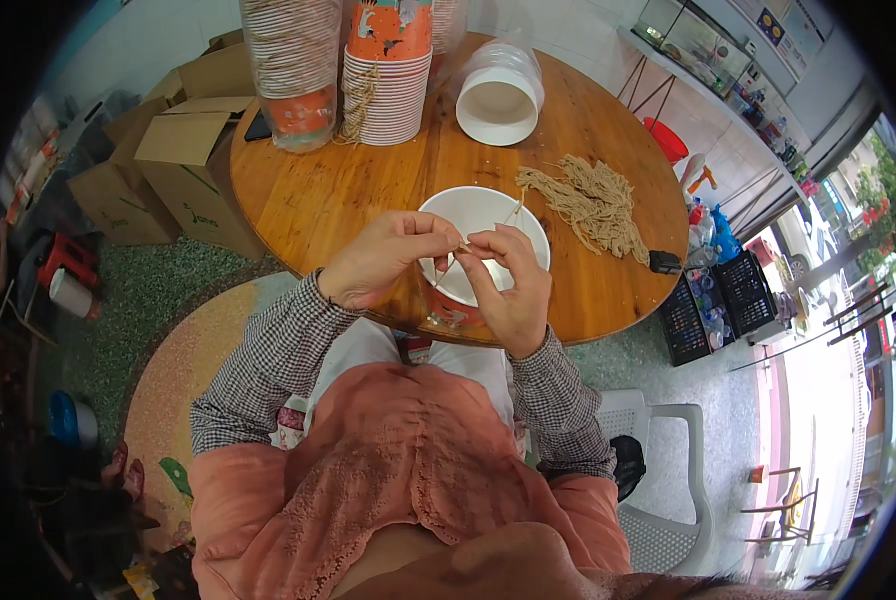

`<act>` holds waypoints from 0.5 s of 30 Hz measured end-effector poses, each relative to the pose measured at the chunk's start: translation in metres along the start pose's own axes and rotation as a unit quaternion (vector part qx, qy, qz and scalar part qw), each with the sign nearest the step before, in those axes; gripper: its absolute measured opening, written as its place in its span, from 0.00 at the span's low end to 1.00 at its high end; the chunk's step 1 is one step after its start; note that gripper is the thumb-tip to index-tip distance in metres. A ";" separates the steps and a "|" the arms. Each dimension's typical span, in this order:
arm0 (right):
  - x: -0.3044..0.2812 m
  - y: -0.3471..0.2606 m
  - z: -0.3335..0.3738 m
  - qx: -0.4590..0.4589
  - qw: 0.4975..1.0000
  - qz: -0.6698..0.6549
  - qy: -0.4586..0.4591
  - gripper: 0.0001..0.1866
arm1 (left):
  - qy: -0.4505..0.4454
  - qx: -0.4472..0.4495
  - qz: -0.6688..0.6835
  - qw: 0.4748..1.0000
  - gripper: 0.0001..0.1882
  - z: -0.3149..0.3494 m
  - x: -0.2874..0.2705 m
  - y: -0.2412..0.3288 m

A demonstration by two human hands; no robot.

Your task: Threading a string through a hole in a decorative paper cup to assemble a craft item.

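A paper bucket [438, 207], white inside with an orange outer wall, stands near the table's front edge. Above its opening, my left hand [393, 258] and my right hand [513, 285] meet with fingertips pinched together on a thin tan cord [514, 212]. Part of the cord stretches past the bucket's far right rim; the piece between my fingers is mostly hidden. To the right of the bucket lies a loose heap of tan cords [598, 205].
Tall stacks of paper buckets [388, 95] stand at the far side of the round wooden table [318, 190], some in clear plastic. A white bucket [498, 105] lies tipped beside them. A black object [665, 262] sits at the right edge. Cardboard boxes [193, 170] stand left.
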State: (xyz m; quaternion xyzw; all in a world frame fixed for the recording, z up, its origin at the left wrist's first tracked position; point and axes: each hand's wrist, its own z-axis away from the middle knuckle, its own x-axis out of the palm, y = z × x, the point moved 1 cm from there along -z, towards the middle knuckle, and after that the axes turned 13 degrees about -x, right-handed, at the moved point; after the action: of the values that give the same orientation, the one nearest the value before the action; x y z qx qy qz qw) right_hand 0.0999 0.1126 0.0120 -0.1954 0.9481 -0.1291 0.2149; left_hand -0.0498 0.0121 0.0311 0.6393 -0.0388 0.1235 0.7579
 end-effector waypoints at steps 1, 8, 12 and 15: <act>0.000 -0.001 -0.001 -0.018 1.000 -0.005 0.007 0.06 | 0.003 0.003 -0.003 1.000 0.09 0.000 -0.001 -0.001; -0.002 0.000 -0.003 -0.038 0.999 0.019 -0.001 0.04 | 0.004 0.012 -0.029 0.999 0.07 0.002 0.000 0.000; -0.002 0.002 -0.002 -0.027 1.000 0.016 0.004 0.03 | 0.048 0.055 -0.102 0.992 0.05 0.005 0.000 -0.006; -0.004 0.002 -0.003 -0.020 1.000 0.017 -0.007 0.03 | 0.134 0.172 -0.247 0.944 0.04 0.006 -0.001 -0.008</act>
State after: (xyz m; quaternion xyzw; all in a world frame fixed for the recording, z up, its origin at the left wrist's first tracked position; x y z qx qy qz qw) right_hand 0.1013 0.1161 0.0155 -0.1846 0.9522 -0.1046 0.2196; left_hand -0.0481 0.0051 0.0238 0.7270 0.2446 0.0215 0.6413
